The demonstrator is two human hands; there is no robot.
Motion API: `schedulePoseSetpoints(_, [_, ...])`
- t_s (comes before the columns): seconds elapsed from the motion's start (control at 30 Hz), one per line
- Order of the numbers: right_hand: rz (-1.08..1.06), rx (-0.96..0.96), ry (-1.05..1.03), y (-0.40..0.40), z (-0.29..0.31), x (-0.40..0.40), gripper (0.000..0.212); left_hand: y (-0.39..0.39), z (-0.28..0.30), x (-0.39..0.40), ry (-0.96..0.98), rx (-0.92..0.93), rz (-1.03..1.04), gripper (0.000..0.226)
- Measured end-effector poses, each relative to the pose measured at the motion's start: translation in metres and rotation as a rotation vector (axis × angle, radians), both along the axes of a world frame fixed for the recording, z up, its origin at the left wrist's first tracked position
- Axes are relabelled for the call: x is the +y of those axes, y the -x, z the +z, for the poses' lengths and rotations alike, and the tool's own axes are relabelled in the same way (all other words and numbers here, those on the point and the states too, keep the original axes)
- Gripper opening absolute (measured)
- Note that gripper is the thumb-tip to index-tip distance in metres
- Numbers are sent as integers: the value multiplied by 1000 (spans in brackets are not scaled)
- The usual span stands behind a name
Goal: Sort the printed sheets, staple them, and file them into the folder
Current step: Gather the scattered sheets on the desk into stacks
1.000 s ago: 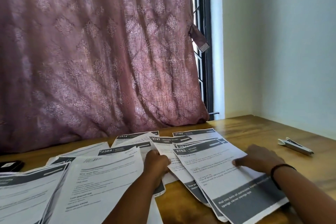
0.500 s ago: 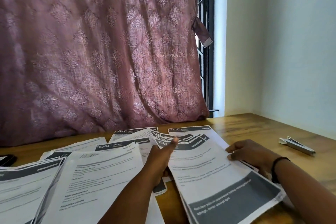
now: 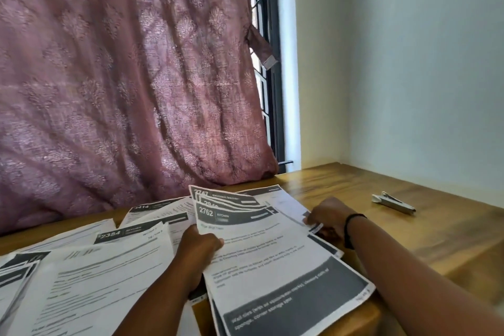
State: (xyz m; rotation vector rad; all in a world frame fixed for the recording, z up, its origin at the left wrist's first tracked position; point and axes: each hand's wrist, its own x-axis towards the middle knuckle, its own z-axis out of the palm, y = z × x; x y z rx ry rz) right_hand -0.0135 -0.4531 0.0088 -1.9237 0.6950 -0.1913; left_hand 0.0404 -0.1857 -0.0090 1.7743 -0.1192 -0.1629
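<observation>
Left hand (image 3: 200, 248) pinches the sheets' (image 3: 261, 254) left edge, near centre of the table (image 3: 409, 240); right hand (image 3: 327, 219) pinches the right edge. Thin, floppy, likely slippery paper: best held at both edges.

A mauve, floral-patterned fabric curtain (image 3: 122, 76) hangs behind the wooden table (image 3: 409, 232). Right of the curtain, daylight shows through a dark-framed barred window (image 3: 268, 35). Pale plain walls (image 3: 422, 63) meet beyond the window.

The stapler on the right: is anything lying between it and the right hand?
Nothing visible does. Between the right hand and the stapler there is only bare wooden table; the hand rests on the printed sheets.
</observation>
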Motion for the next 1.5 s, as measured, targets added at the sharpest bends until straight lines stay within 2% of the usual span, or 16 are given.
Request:
schedulePoseSetpoints(0.13, [-90, -81, -125, 6, -3, -13, 14, -2, -2, 1, 10, 13, 18, 25])
schedulePoseSetpoints(0.3, [-216, -132, -132, 27, -2, -56, 8, -1, -2, 0, -6, 30, 12, 21])
schedulePoseSetpoints(0.4, [-206, -44, -144, 48, -4, -87, 8, -1, -2, 0, -14, 35, 17, 20])
schedulePoseSetpoints(0.47, [-186, 57, 16, 58, -3, -101, 12, -1, -2, -1, -25, 40, 26, 21])
schedulePoseSetpoints(0.6, [-135, 211, 653, 64, -8, -123, 23, 1, -1, -3, -40, 50, 38, 21])
schedulePoseSetpoints(0.73, [-266, 170, 878, 65, -15, -131, 30, 5, -2, -2, -25, 33, 45, 15])
schedulePoseSetpoints(0.8, [-314, 209, 1014, 64, -20, -138, 37, 5, -2, -5, -29, 27, 37, 13])
schedulePoseSetpoints(0.83, [-297, 260, 1050, 65, -21, -142, 41, 5, -2, -5, -29, 25, 37, 14])
schedulePoseSetpoints(0.9, [-215, 292, 981, 69, -22, -153, 41, 7, -1, -7, -29, 16, 34, 14])
schedulePoseSetpoints(1.0, [-135, 196, 921, 79, -22, -176, 33, 6, -1, -8, -47, 21, 40, 19])
schedulePoseSetpoints(1.1, [-173, 154, 908, 95, -21, -200, 28, 7, -1, -10, -38, 10, 43, 17])
schedulePoseSetpoints(1.3, [-323, 290, 912, 126, -26, -253, 35, 6, -2, -11, -58, 11, 43, 19])
schedulePoseSetpoints(1.37, [-348, 374, 959, 125, -25, -253, 39, 5, -2, -10, -66, 18, 35, 20])
schedulePoseSetpoints(1.43, [-378, 408, 1090, 117, -21, -230, 40, 4, -2, -10, -70, 10, 26, 20])
schedulePoseSetpoints(1.5, [-302, 237, 1133, 101, -19, -193, 42, 5, -2, -11, -64, -6, 22, 19])
